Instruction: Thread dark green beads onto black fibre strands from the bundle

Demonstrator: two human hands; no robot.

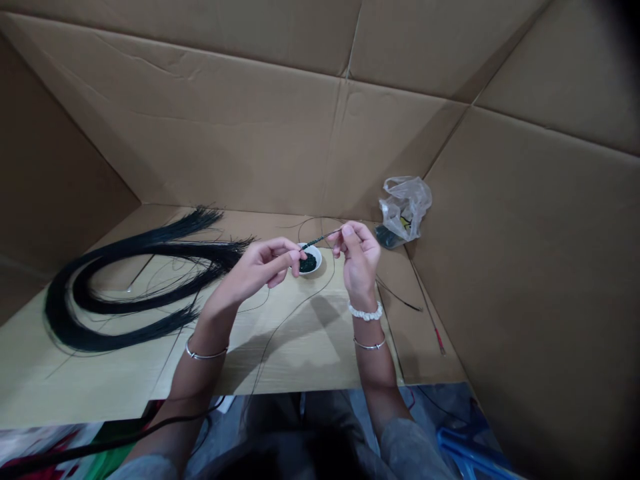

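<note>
Fingers (344,233) of both hands pinching, thumb against forefinger, opposite ends of short beaded wire (320,239), held in air just above white dish (314,268) of dark green beads (309,263); remaining fingers curled clear. Left hand (257,267), right hand (357,257) close together, dish beneath, seemingly to catch anything falling. Long black strands (150,248) looped left on pale wooden table (310,347), apparently kept away from hands against tangling. Cardboard lining (225,133) encloses table; plastic bag (405,207) back right.
</note>
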